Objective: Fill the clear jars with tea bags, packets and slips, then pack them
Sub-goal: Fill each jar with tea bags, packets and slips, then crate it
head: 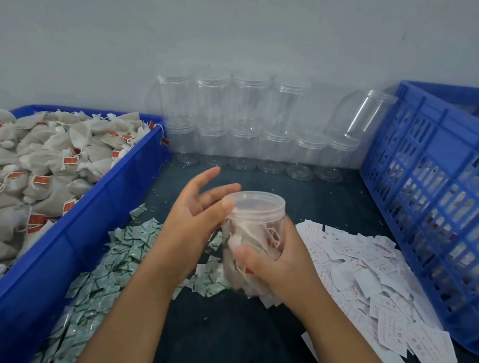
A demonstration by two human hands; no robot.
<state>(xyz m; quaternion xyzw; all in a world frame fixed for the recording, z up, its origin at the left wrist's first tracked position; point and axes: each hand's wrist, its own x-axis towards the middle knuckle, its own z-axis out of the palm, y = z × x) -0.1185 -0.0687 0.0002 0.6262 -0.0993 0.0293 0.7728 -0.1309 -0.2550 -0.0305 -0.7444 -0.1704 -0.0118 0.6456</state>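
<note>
Two bare forearms reach in from the bottom edge over the dark desk [231,341]. The right hand [280,264] grips a clear jar [254,226] from its side, thumb across the front and fingers curled round the far wall; the jar is packed with pale tea bags and wears a clear lid [255,202]. It is tilted slightly and sits low over the desk's middle; whether its base touches the desk cannot be told. The left hand [197,209] is spread loosely, fingers [209,175] straight and apart, holding nothing, with the thumb tip right at the lid's left edge. Green packets [113,260] lie strewn below the left arm, white printed slips [370,270] in a heap to the right. A blue bin [98,205] on the left is heaped with tea bags [29,161] bearing red tags. Empty jars [246,123] are stacked in two rows against the wall, one more leaning [359,113] against a blue slotted crate [435,200] on the right.
</note>
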